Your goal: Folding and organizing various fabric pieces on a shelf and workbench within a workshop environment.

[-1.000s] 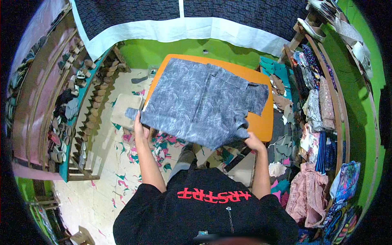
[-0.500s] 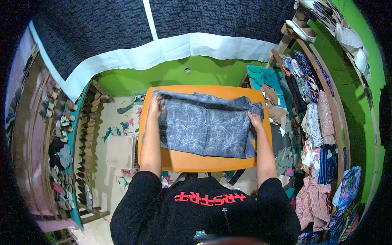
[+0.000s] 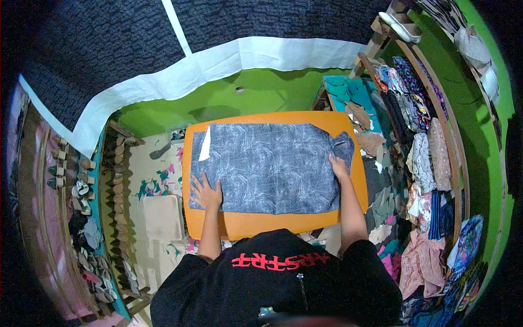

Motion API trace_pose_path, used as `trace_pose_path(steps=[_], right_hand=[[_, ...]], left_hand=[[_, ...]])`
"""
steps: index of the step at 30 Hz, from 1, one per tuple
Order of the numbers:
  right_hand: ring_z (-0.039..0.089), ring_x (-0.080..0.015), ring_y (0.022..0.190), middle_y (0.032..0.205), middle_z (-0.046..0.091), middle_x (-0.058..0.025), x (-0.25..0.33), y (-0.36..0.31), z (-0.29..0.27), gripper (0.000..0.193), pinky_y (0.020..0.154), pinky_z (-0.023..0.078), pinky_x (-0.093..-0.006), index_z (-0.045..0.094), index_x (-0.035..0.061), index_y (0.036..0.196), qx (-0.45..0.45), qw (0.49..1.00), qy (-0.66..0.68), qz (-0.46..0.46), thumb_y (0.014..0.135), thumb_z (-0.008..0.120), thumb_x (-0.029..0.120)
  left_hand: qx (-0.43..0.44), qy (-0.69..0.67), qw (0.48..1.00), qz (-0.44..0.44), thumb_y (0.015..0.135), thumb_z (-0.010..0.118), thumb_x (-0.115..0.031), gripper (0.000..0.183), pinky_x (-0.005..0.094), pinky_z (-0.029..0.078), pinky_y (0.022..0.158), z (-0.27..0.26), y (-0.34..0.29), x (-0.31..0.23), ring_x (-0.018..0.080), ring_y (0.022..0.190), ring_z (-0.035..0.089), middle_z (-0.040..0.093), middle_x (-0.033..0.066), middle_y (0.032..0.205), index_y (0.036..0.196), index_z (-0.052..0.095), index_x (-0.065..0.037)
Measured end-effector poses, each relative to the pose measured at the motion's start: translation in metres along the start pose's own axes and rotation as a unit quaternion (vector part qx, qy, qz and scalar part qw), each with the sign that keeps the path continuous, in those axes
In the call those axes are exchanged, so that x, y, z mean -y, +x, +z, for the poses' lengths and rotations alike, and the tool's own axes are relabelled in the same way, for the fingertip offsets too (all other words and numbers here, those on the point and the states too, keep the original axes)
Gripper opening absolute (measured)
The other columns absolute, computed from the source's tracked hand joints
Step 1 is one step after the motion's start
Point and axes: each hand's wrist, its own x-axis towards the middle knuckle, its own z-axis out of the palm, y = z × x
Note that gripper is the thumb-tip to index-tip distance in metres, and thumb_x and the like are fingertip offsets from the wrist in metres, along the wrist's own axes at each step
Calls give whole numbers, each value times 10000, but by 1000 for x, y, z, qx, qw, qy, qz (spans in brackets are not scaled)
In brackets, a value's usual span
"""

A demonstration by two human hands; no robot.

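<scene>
A dark grey sheet of material [image 3: 272,163] with pale streaks lies spread over the orange table [image 3: 256,222]. My left hand [image 3: 207,192] rests flat on its near left part, the fingers spread wide. At the right edge my right hand [image 3: 339,166] pinches the sheet, its thumb on top and the other fingers partly hidden. Beyond that hand, a crumpled end of the grey material [image 3: 343,146] sticks out to the right. Near the far left corner a narrow white wedge [image 3: 205,144] shows against the grey.
Wooden racks with rows of shoes [image 3: 117,191] stand at the left. Shelves at the right carry folded fabrics [image 3: 419,163]. A pale stool [image 3: 163,218] stands left of the table, with green and pink scraps [image 3: 158,182] on the floor. More scraps [image 3: 381,207] lie at the right.
The far part of the sheet, bunched before, now lies flat. My left hand has come from the far left corner toward me and spread out; my right hand stays at the right edge.
</scene>
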Motion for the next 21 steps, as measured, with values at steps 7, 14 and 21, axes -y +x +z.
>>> trace_pose_path(steps=[7,14,21], right_hand=[[388,-361,1043,1120,400,-203,29,-23,7,637,859,347,-445,387,-13,1126,-255,942,-218,22,684,639,370],[424,-341,1054,1144,459,-169,5,-13,-12,693,838,352,-474,373,-34,1126,-269,890,-253,265,684,625,438],[500,-298,960,1015,530,-156,48,-36,-35,278,757,397,-402,557,68,882,-207,962,-175,31,676,643,235]], left_hand=[[-12,-15,992,-122,716,540,-483,715,536,149,944,-16,-21,20,349,1213,200,201,173,1328,1294,272,-158],[2,-9,975,-224,642,637,-463,658,457,276,852,-32,-28,20,278,1039,391,467,105,1089,1123,427,-67],[36,-159,959,-234,586,698,-362,490,406,321,850,-53,-16,34,277,1003,461,582,126,976,961,601,-61]])
